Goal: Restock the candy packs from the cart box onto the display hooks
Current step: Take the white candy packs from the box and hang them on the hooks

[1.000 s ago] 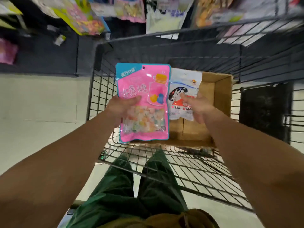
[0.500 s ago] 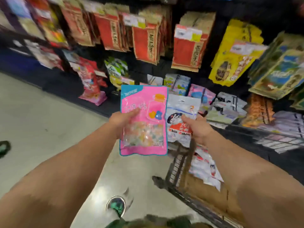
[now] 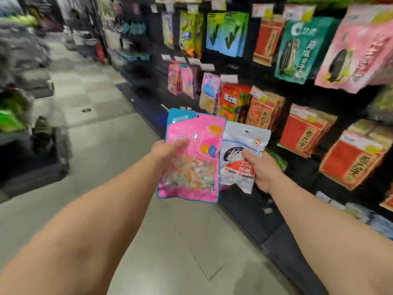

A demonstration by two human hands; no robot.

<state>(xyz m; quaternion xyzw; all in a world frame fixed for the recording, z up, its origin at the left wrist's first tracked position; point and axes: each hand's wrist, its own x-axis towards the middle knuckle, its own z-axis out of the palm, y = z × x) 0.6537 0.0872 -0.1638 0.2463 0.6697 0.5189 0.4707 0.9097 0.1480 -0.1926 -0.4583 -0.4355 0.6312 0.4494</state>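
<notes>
Two packs fanned upright for matching against the hooks: my left hand (image 3: 168, 149) pinches the pink pack (image 3: 191, 156); my right hand (image 3: 262, 170) grips the white pack (image 3: 242, 154); similar pink bags (image 3: 182, 79), blurred, possibly hang ahead.

Two hands are in view, a left hand (image 3: 164, 151) and a right hand (image 3: 262, 170), and each holds one candy pack, so two packs are held in all. One is a pink pack (image 3: 191, 156) in the left hand; one is a white pack (image 3: 242, 150) in the right hand, its left edge tucked behind the pink one. Beyond the hands hangs a rack (image 3: 240, 71) of many packs, too blurred for a full count. Just right of the right hand, three stacks of red packs (image 3: 302, 130) can be made out. Above the hands hang two blue packs (image 3: 225, 35), one teal pack (image 3: 302, 47) and one large pink bag (image 3: 353, 50).
</notes>
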